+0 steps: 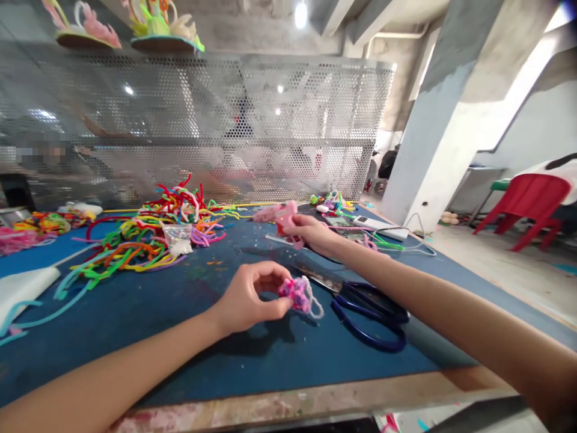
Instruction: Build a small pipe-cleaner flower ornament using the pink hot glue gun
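Note:
Between the thumb and fingers of my left hand [255,294] is a small pink-and-purple fuzzy ornament [295,293], with a white beaded loop [317,308] hanging off its right side. My right hand [312,233] reaches farther out over the table, closed around a pink glue gun [287,218] with a red trigger. The gun's front end points left and looks blurred. Large scissors [370,316] with dark blue handles lie beneath my right forearm, just right of the ornament. My fingertips partly cover the ornament.
A heap of colourful pipe cleaners [148,234] lies left on the blue table [189,361], with a small clear bag [178,240] on it. A white power strip [381,227] and cords sit back right. A perforated metal screen [216,120] stands behind; a red chair [536,195] is at right.

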Demonstrator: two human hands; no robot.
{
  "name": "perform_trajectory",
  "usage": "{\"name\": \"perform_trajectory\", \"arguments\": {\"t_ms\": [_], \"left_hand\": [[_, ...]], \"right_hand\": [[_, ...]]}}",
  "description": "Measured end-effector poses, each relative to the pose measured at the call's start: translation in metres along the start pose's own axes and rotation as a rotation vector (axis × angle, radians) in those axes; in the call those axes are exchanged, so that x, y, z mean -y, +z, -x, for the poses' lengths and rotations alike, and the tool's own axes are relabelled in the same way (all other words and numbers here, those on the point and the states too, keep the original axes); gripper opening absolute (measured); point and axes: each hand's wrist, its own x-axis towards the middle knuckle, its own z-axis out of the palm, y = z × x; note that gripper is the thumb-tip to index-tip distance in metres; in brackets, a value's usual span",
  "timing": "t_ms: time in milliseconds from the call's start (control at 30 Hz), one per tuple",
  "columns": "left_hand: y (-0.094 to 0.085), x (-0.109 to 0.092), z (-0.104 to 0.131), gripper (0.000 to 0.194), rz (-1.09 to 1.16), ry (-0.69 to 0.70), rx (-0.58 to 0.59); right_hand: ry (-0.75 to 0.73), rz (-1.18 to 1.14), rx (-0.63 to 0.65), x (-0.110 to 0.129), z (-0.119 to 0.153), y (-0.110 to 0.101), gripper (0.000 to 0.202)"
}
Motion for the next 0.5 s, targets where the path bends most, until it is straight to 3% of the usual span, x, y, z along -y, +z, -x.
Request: {"name": "perform_trajectory", "arguments": {"t_ms": [100, 200, 267, 333, 400, 500], "left_hand": [[-0.001, -0.003, 0.001, 0.015, 0.006, 0.004, -0.002], [-0.003, -0.005, 0.001, 0.017, 0.032, -0.011, -0.007], [-0.004, -0.005, 0.002, 0.017, 0.044, -0.019, 0.006], [-0.003, -0.005, 0.001, 0.016, 0.047, -0.019, 0.026], [-0.003, -0.004, 0.001, 0.016, 0.041, -0.013, 0.034], [-0.002, -0.003, 0.0, 0.016, 0.029, -0.004, 0.021]], "right_hand": [[-0.008, 0.255, 0.123, -0.008, -0.022, 0.028, 0.012], [-0.049, 0.444, 0.232, -0.006, -0.031, 0.027, 0.018], [-0.12, 0.516, 0.292, 0.0, -0.031, 0.01, 0.026], [-0.17, 0.504, 0.27, 0.006, -0.026, -0.014, 0.033], [-0.142, 0.515, 0.221, 0.007, -0.018, -0.038, 0.035], [-0.033, 0.807, 0.197, -0.002, 0.0, -0.064, 0.025]]}}
